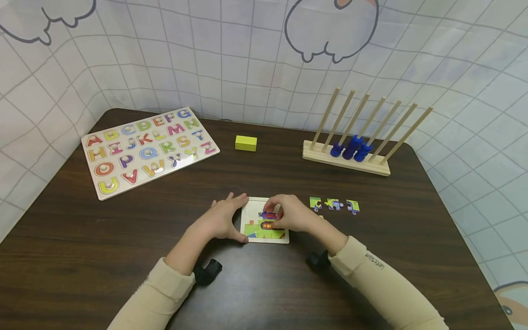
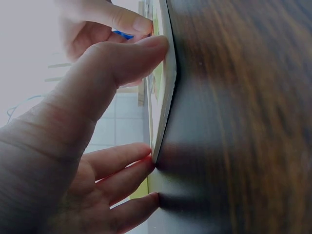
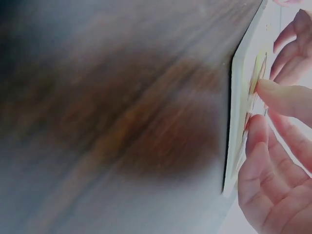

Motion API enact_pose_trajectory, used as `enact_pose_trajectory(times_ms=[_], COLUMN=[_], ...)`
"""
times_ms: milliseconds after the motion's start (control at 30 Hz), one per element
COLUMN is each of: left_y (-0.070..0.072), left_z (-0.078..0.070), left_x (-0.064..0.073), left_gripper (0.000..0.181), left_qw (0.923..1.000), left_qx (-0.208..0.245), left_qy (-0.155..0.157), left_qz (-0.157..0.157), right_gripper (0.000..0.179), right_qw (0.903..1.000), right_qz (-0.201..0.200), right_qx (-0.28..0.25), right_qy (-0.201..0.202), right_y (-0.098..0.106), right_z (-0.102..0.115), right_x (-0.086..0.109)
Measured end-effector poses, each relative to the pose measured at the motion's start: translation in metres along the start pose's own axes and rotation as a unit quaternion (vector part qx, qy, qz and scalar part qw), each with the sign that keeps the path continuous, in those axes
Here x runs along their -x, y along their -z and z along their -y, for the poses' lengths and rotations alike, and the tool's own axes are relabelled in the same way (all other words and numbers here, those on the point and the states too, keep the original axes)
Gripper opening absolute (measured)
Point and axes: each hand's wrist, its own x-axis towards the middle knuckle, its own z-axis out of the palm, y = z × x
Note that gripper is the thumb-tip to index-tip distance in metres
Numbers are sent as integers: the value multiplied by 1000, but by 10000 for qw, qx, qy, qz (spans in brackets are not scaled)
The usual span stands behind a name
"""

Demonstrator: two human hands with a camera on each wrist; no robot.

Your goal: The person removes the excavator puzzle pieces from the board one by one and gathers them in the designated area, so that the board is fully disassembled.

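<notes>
A small jigsaw tray (image 1: pixel 254 207) lies on the table between the hands, with several pieces laid along its near side. My left hand (image 1: pixel 218 219) spans the tray's left side with fairly straight fingers. Its thumb (image 2: pixel 155 45) presses on the near corner and its fingertips rest by the far corner. My right hand (image 1: pixel 290 214) reaches in from the right and pinches a purple and red jigsaw piece (image 1: pixel 269 215) between thumb and fingers, low over the picture. The hand covers the tray's right part. In the right wrist view, the tray (image 3: pixel 237 83) shows edge-on, the pinching fingertips right at its surface.
Loose jigsaw pieces (image 1: pixel 334 204) lie right of the tray, another partly hidden by the right wrist. An alphabet peg board (image 1: pixel 136 179) is at the back left, a yellow block (image 1: pixel 245 143) at the back middle. A wooden peg stand (image 1: pixel 346 163) with blue beads stands back right.
</notes>
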Motion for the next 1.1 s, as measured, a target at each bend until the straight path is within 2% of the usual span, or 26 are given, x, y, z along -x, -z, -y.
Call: enact_pose_trajectory(times_ms=[667,1100], left_y=[1,2], left_z=[-1,-1], left_x=[1,0], left_gripper=[97,97], left_qw=[10000,10000], left_qx=[12,-24], left_qy=[27,37], left_qz=[-2,38], right_gripper=[29,29], right_qw=[9991,9992], right_qz=[51,64], right_qx=[-405,-354], right_qy=[-102,-148], right_y=[-1,0], right_z=[3,4], right_x=[0,0])
